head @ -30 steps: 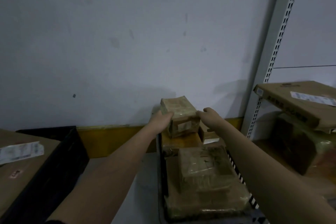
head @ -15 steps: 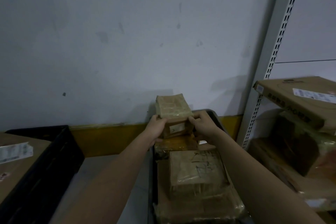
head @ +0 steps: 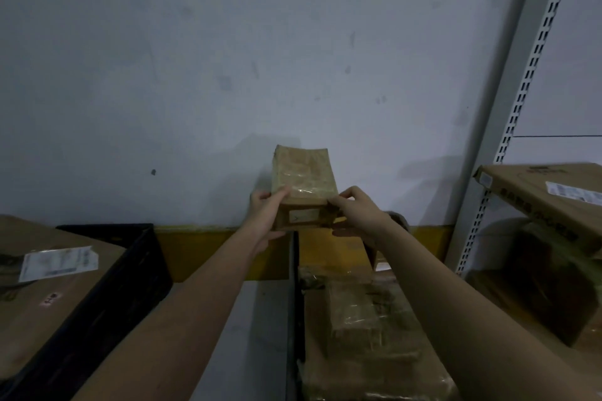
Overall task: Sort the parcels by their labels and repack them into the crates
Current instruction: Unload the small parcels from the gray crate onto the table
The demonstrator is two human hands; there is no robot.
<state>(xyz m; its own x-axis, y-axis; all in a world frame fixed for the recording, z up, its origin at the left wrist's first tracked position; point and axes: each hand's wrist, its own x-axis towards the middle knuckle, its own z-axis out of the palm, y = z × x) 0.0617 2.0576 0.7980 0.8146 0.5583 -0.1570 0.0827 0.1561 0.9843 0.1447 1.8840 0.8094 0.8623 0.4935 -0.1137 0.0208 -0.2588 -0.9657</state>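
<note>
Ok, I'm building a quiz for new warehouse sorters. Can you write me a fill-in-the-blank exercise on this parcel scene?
1. The small taped parcel is held by ____ hands, the left hand and the right hand.
2. The black crate at the left holds a large cardboard box bearing a ____ label.
3. The band along the foot of the wall is ____.

Missing words: both; white; yellow

grey floor [head: 250, 329], black crates [head: 130, 273] on it
</note>
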